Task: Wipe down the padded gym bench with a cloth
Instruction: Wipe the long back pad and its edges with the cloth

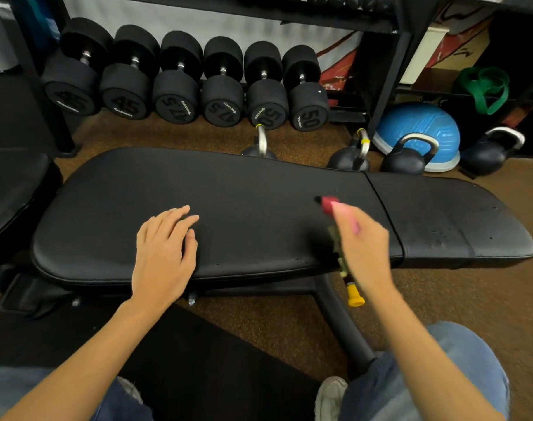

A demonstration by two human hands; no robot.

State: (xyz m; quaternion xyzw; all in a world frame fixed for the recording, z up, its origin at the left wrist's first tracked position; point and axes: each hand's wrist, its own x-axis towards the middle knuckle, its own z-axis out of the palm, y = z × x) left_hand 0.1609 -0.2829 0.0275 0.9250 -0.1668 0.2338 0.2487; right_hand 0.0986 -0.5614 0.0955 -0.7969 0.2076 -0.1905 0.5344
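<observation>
The black padded bench point(259, 208) lies flat across the middle of the view, a seam splitting the long pad from the shorter seat pad point(459, 220) on the right. My left hand point(165, 253) rests palm down on the pad's near left part, fingers spread, holding nothing. My right hand point(362, 244) hovers over the pad near the seam, blurred, closed around a spray bottle point(327, 203) with a red head and black nozzle pointing left. The bottle's greenish body shows below my hand. I see no cloth.
Several black dumbbells point(180, 86) sit on a low rack behind the bench. Kettlebells point(405, 159) and a blue half-ball point(420, 126) stand on the brown floor at back right. A second black pad point(13, 189) lies at the left. My knees and a shoe point(330, 396) are near.
</observation>
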